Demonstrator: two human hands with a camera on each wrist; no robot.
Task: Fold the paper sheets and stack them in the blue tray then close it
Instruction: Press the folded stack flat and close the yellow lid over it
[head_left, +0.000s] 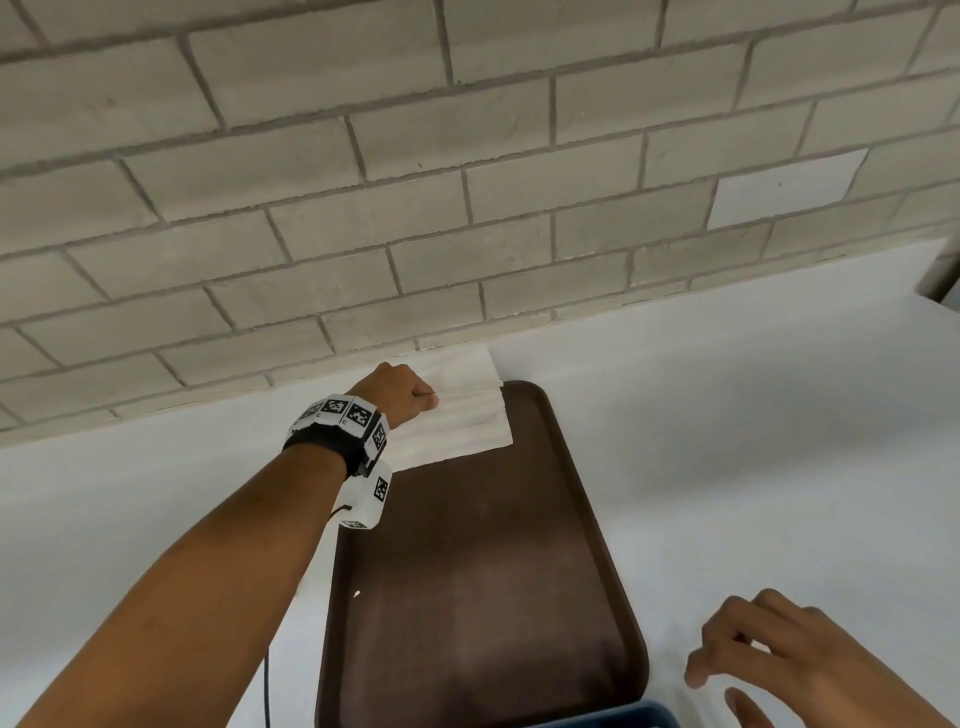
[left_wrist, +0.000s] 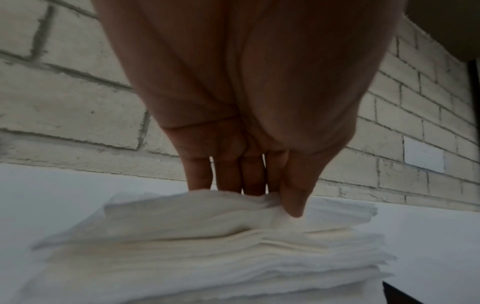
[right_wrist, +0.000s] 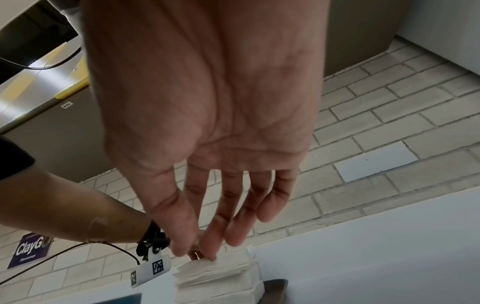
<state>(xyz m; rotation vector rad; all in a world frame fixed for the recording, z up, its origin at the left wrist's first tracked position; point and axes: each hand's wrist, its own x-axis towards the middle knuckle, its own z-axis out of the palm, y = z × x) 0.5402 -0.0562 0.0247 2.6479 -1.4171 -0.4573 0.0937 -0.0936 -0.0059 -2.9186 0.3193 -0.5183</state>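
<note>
Paper sheets (head_left: 460, 415) are lying in a thick white stack at the back edge of the white counter (head_left: 753, 415), against the brick wall (head_left: 467, 156), with their near corner overhanging the far left corner of the brown tray (head_left: 493, 571). I am seeing my left hand (head_left: 400, 389) reaching over that stack, its fingers (left_wrist: 226, 174) curled down behind the top sheets and the thumb pressing from the front, so it is pinching the upper layers. My right hand (head_left: 779, 660) is hovering above the counter's near right part, just beside the brown tray, fingers loosely spread and holding nothing. Only a sliver of the blue tray (head_left: 613, 716) is showing, at the brown tray's near edge.
</note>
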